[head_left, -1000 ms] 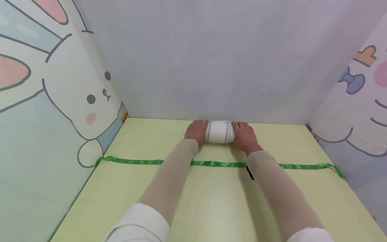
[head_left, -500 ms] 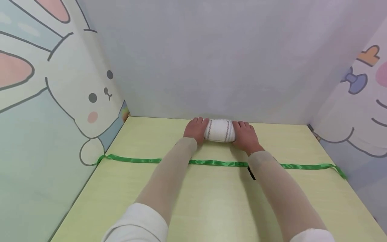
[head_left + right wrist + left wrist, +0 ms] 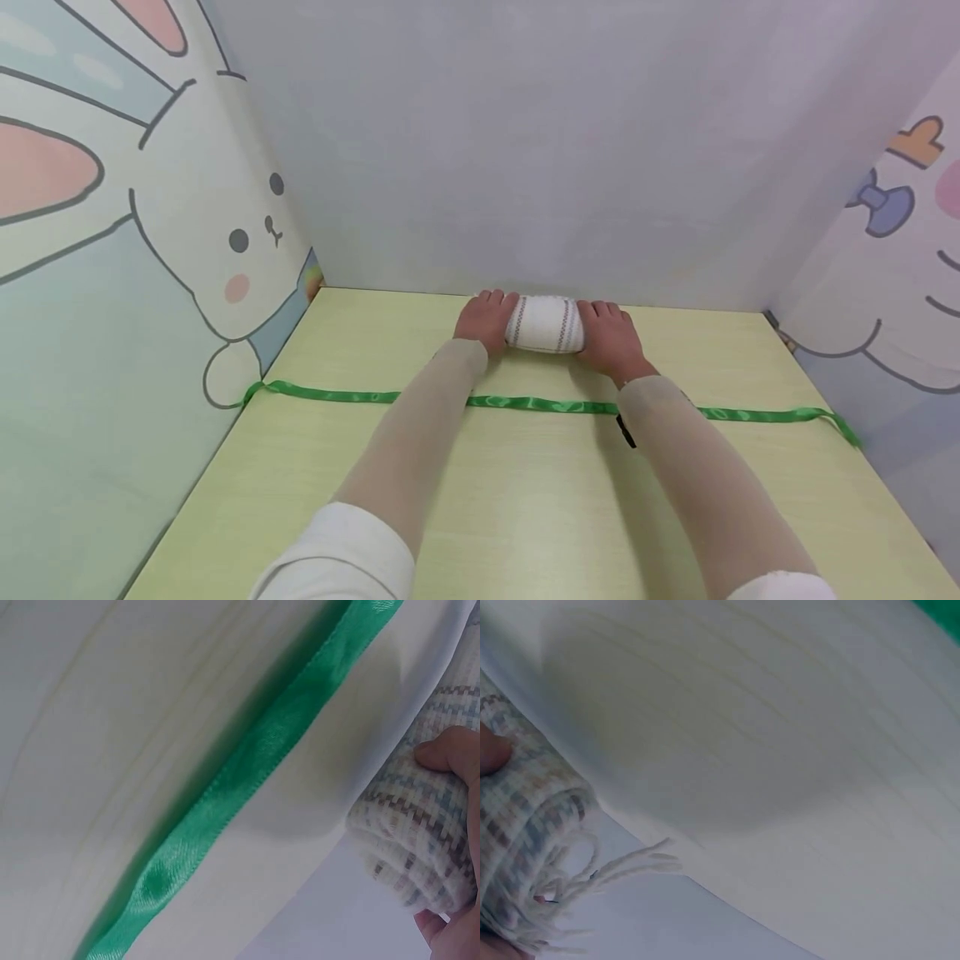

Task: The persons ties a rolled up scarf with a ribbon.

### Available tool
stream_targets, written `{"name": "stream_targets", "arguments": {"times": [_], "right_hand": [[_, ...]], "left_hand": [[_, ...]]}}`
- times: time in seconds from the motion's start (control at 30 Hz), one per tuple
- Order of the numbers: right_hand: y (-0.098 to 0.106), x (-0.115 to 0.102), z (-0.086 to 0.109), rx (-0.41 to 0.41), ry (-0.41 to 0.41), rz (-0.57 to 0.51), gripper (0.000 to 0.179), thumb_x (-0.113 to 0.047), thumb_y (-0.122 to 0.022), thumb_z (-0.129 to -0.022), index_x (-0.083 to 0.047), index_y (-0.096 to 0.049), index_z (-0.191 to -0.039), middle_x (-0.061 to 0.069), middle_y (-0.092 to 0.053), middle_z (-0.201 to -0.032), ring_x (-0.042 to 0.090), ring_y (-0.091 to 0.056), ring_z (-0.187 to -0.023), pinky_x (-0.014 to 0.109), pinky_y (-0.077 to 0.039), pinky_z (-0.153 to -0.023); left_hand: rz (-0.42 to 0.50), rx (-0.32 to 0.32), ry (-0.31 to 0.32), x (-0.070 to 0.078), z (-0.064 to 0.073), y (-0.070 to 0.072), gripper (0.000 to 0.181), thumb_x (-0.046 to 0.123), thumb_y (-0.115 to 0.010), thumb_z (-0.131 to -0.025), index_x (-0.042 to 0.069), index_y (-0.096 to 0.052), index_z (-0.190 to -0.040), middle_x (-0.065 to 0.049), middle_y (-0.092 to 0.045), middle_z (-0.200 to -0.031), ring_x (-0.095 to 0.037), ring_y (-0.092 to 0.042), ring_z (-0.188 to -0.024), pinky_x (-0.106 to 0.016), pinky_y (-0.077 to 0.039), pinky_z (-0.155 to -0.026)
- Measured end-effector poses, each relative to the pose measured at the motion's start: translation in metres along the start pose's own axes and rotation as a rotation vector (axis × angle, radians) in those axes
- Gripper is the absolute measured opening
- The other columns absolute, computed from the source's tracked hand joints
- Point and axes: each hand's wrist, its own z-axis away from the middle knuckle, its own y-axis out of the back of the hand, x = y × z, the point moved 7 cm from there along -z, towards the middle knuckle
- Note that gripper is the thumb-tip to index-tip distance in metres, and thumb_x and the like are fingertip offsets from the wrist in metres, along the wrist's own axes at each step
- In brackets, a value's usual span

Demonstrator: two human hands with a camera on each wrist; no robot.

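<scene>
A rolled-up woven cloth, white with brown and blue-grey bands, is at the far edge of the table in the head view. My left hand grips its left end, and my right hand holds the right end. In the left wrist view, the roll's end shows coiled layers with loose white fringe; part of a thumb presses on the weave. The right wrist view has the other end between the thumb and fingers, with its layers visible. Most fingers are hidden behind the roll.
A green ribbon runs across the pale yellow table, under both forearms. A plain pale wall rises right behind the roll. Side panels with cartoon drawings, including a rabbit, flank the table left and right.
Both hands keep their hold on the rolled cloth, which stays almost in place at the table's far edge. The head view has shifted slightly.
</scene>
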Motion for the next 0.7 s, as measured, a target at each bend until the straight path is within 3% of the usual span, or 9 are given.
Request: {"name": "stream_targets", "arguments": {"times": [0.47, 0.7], "right_hand": [[0.006, -0.007, 0.003, -0.011, 0.003, 0.004, 0.088, -0.024, -0.086, -0.082, -0.002, -0.036, -0.151, 0.024, -0.045, -0.144, 0.045, -0.037, -0.134, 0.062, -0.030, -0.114], [0.008, -0.006, 0.007, 0.011, 0.012, -0.008, 0.092, -0.025, -0.090, -0.078, -0.003, -0.037, -0.150, 0.023, -0.047, -0.142, 0.044, -0.038, -0.132, 0.062, -0.031, -0.113]], "left_hand": [[-0.007, 0.012, -0.017, -0.003, 0.005, 0.006, 0.075, 0.019, -0.080, -0.084, 0.018, -0.042, -0.149, -0.006, -0.057, -0.133, -0.025, -0.052, -0.123, -0.038, -0.045, -0.105], [0.021, 0.008, -0.031, -0.002, 0.008, 0.011, 0.080, 0.023, -0.085, -0.081, 0.017, -0.042, -0.149, -0.007, -0.057, -0.131, -0.025, -0.053, -0.121, -0.038, -0.046, -0.105]]}}
